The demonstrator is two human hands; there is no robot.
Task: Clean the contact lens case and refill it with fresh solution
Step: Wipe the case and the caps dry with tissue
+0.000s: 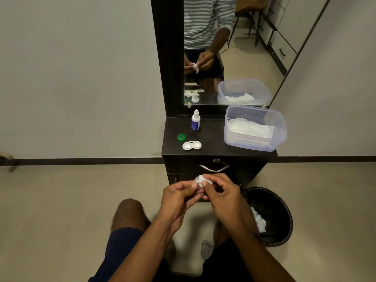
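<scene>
Head view: left hand (180, 195) and right hand (220, 192) meet low in front of the cabinet, fingers pinched on a white tissue wad (200, 180) and a small white piece, probably a cap, though I cannot tell. Open lens case (191, 145) lies ahead on the cabinet top (211, 137), long axis left-right, green cap (181, 137) just beside it. Solution bottle (195, 120) stands beyond, left hand likely nearer.

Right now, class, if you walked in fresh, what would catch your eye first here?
First the two hands, the left hand and right hand, meeting low in front of the dark cabinet, pinching a small white wad of tissue. Next, on the cabinet top, the open white lens case beside a green cap, with the solution bottle behind. A clear tub of tissues sits at the right.
</scene>
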